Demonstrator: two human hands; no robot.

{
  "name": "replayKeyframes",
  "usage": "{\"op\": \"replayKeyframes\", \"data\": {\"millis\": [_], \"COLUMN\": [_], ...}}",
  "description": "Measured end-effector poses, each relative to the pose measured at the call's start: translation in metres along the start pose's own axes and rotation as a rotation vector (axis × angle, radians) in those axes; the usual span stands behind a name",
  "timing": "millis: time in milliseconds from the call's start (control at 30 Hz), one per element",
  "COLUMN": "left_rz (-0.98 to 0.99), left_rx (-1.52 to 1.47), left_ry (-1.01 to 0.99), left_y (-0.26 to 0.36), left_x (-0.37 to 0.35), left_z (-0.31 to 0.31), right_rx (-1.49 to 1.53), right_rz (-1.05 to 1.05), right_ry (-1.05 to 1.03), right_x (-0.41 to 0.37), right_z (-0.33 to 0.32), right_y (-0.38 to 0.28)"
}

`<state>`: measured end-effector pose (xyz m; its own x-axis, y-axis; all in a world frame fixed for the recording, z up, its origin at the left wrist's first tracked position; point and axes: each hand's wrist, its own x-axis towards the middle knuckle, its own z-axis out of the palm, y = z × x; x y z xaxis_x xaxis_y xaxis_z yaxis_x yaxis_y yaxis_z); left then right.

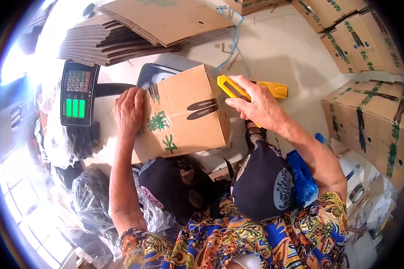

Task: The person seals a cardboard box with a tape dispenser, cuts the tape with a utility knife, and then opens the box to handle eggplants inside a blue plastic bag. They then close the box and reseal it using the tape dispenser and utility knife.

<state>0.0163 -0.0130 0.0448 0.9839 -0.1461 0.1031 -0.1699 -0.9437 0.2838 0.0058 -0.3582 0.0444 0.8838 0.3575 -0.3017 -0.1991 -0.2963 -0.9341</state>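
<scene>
A closed cardboard box [184, 114] with green print and dark leaf-like marks lies in front of me, across my knees' far side. My left hand [129, 110] is at its left end, fingers bent over the edge. My right hand [260, 101] is closed around a yellow plastic hand tool [274, 89] with a slotted end, just beyond the box's right end. The grip hides the tool's middle, so its exact kind does not show. Behind the box's left corner, part of a dark-rimmed scale platform [153, 71] shows.
The scale's display [76, 94], lit green, stands at left. Flattened cartons [107, 40] are stacked at the upper left. A light blue strap [233, 49] trails on the floor. Packed boxes [368, 116] line the right side. Clear plastic bags [92, 193] and a blue bag [303, 177] lie near me.
</scene>
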Motion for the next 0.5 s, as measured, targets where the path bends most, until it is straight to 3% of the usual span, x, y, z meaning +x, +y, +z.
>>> {"op": "replayKeyframes", "data": {"millis": [300,400,500], "left_rz": [-0.005,-0.015,-0.015], "left_rx": [-0.002,-0.007,-0.01], "left_ry": [0.002,0.002,0.008], "left_y": [0.001,0.001,0.003], "left_x": [0.001,0.001,0.001], "left_z": [0.0,-0.001,-0.001], "right_rx": [-0.094,-0.01,0.011], "right_rz": [-0.032,0.119,0.115], "right_ry": [0.045,-0.003,-0.035], "right_x": [0.002,-0.003,-0.001], "right_z": [0.003,0.002,0.0], "right_y": [0.013,-0.006,-0.007]}}
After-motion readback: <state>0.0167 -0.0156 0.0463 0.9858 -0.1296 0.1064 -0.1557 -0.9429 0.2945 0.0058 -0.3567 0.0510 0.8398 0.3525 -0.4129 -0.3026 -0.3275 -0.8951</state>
